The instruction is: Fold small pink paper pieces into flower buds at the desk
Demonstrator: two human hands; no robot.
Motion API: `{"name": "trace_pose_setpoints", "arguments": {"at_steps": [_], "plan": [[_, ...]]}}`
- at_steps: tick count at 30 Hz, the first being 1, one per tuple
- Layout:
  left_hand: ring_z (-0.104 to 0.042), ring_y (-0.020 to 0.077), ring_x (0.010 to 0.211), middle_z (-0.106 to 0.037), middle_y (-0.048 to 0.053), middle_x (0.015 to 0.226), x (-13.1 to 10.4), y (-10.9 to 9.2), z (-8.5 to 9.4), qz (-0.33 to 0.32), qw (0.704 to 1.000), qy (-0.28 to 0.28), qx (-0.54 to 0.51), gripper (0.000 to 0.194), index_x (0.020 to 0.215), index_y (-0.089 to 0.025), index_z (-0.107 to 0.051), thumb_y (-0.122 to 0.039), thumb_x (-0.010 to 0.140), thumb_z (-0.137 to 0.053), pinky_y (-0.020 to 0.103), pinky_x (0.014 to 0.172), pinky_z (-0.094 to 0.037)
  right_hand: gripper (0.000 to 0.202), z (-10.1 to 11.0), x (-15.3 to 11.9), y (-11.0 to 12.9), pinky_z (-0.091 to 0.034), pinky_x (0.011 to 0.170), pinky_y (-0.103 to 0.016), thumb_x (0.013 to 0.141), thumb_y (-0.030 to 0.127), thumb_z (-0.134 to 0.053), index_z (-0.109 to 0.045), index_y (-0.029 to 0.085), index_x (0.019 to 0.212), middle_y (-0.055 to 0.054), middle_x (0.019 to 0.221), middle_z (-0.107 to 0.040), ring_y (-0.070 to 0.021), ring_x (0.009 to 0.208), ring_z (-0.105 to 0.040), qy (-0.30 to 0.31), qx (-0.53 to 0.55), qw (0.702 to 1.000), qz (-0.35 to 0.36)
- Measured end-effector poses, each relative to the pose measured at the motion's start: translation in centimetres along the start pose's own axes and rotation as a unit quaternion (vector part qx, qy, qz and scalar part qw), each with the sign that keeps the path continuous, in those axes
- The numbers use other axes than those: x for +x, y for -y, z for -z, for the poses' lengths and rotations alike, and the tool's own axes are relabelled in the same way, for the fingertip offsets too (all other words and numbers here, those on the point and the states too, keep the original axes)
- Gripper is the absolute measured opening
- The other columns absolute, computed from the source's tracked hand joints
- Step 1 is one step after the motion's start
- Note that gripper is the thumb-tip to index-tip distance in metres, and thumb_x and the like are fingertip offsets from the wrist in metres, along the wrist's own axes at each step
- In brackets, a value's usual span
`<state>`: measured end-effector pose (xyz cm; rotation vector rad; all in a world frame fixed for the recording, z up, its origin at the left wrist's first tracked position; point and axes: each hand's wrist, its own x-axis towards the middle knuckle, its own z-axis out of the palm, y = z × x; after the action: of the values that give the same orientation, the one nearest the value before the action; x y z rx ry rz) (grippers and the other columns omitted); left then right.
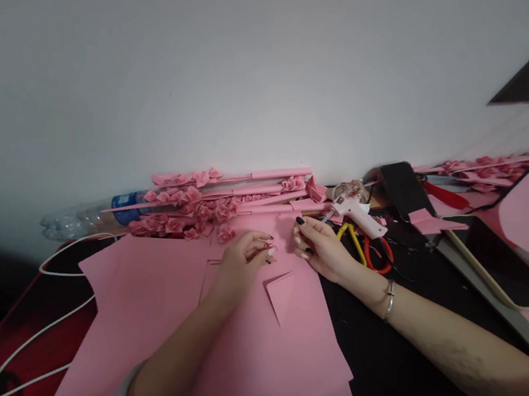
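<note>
My left hand (pixel 240 266) is closed in a pinch over the pink paper sheets (pixel 270 352). A small pink paper piece (pixel 271 246) shows at its fingertips; its shape is too small to make out. To its right, a short gap away, my right hand (pixel 322 247) has its fingers curled in towards the thumb; whatever they hold, if anything, is hidden. Below and between the hands lies a folded pink paper piece (pixel 280 293) on the sheets. A white glue gun (pixel 359 214) lies just beyond my right hand, near red-handled scissors (pixel 378 256) and a yellow-handled tool (pixel 351 241).
Pink paper flowers (pixel 187 218) on rolled stems lie along the wall, by a clear plastic bottle (pixel 78 222). Another large pink sheet (pixel 144 299) spreads left, near a white cable (pixel 29 342). A black phone (pixel 405 188) and a tablet-like device (pixel 509 265) lie right.
</note>
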<state>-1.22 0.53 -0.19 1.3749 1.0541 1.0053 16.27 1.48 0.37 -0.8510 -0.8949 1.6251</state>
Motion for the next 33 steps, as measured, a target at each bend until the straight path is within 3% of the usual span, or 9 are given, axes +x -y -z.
{"name": "trace_pose_setpoints", "arguments": {"at_steps": [3,9,13,17,20,28,33], "plan": [[-0.063,0.0157,0.071,-0.063,0.004,0.083,-0.11,-0.13,0.05,-0.011,1.0,-0.012,0.01,0.016,0.093,-0.017,-0.055,-0.023,0.077,-0.056,0.031,0.071,-0.051,0.027,-0.27,-0.25,-0.18,-0.018,0.037,-0.019,0.078,0.043,-0.059,-0.056,0.017,0.071,0.003,0.06,-0.048,-0.0049,0.041,-0.026,0.01,-0.082,0.996,0.018],[-0.063,0.0151,0.075,-0.064,0.004,0.087,-0.31,-0.64,0.07,-0.032,0.998,-0.047,-0.001,0.018,0.095,-0.018,-0.054,-0.023,0.077,-0.057,0.03,0.073,-0.051,0.034,-0.33,-0.59,-0.59,-0.017,0.039,-0.021,0.08,0.047,-0.054,-0.059,0.015,0.069,0.004,0.053,-0.039,-0.0062,0.044,-0.027,0.042,-0.247,0.967,0.036],[-0.063,0.0158,0.074,-0.064,0.004,0.085,-0.24,-0.65,0.06,-0.026,0.998,-0.057,-0.002,0.021,0.095,-0.017,-0.054,-0.027,0.077,-0.058,0.031,0.072,-0.051,0.033,-0.26,-0.48,-0.38,-0.013,0.039,-0.021,0.078,0.047,-0.057,-0.058,0.015,0.069,0.005,0.052,-0.034,-0.006,0.043,-0.023,0.031,-0.185,0.982,0.012],[-0.063,0.0158,0.072,-0.064,0.004,0.08,-0.21,-0.52,0.09,-0.026,0.998,-0.045,0.019,0.016,0.09,-0.017,-0.056,-0.027,0.077,-0.057,0.031,0.07,-0.05,0.032,-0.23,-0.25,-0.04,-0.013,0.039,-0.02,0.079,0.046,-0.053,-0.059,0.015,0.076,0.002,0.061,-0.042,-0.0058,0.045,-0.024,0.025,-0.082,0.996,-0.008],[-0.062,0.0161,0.073,-0.063,0.004,0.081,-0.29,-0.6,0.08,-0.029,0.998,-0.029,0.037,0.014,0.089,-0.017,-0.058,-0.026,0.078,-0.054,0.03,0.071,-0.05,0.031,-0.27,-0.24,0.05,-0.013,0.038,-0.02,0.079,0.045,-0.052,-0.058,0.015,0.078,0.001,0.063,-0.045,-0.0058,0.044,-0.024,0.026,-0.062,0.998,-0.011],[-0.062,0.0172,0.08,-0.065,0.004,0.089,-0.54,-0.9,-0.23,-0.033,0.995,-0.005,0.093,0.019,0.096,-0.019,-0.06,-0.023,0.08,-0.052,0.031,0.075,-0.049,0.019,-0.49,-0.54,-0.22,-0.015,0.041,-0.02,0.074,0.036,-0.064,-0.054,0.019,0.076,0.007,0.054,-0.035,-0.0054,0.043,-0.025,0.029,-0.122,0.992,0.03],[-0.065,0.0185,0.081,-0.066,0.004,0.086,-0.57,-0.29,-0.42,-0.023,0.997,0.016,0.067,0.021,0.095,-0.02,-0.055,-0.021,0.075,-0.059,0.032,0.075,-0.051,0.016,-0.88,-0.7,-0.05,-0.023,0.046,-0.022,0.071,0.031,-0.066,-0.059,0.017,0.075,0.005,0.057,-0.042,-0.0076,0.049,-0.032,0.05,-0.245,0.966,0.07]]}}
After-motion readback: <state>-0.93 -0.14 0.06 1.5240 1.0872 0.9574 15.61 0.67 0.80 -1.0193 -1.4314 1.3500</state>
